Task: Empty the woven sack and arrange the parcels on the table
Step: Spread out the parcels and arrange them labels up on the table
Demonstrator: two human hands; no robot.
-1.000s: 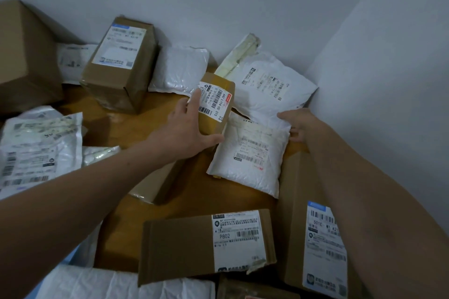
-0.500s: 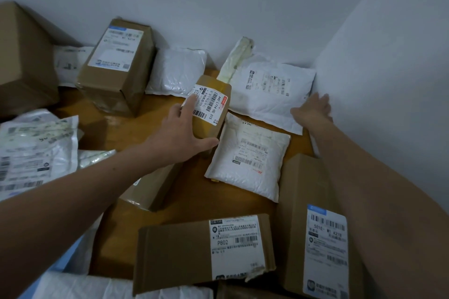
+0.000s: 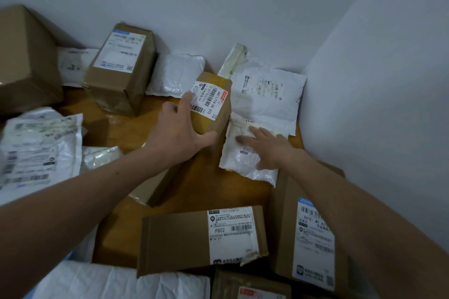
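Note:
My left hand [image 3: 181, 135] grips a small brown taped box [image 3: 215, 116] with a white barcode label, held upright on the wooden table [image 3: 199, 192]. Right beside it lies a white plastic mailer [image 3: 239, 165], and my right hand [image 3: 268, 147] rests flat on it with straight fingers. Behind that, a larger white mailer [image 3: 267, 97] lies against the corner of the walls. The woven sack is not in view.
Cardboard boxes stand at the back left [image 3: 121, 68] and far left [image 3: 24, 60]. A padded white pouch [image 3: 176, 75] leans on the back wall. Flat labelled boxes [image 3: 201, 238] [image 3: 311, 233] lie near me, white mailers [image 3: 38, 148] at the left. The right wall [image 3: 376, 104] is close.
My right hand has come back from the far corner mailer and now lies on the nearer white mailer. My left hand still grips the small brown box, barely shifted.

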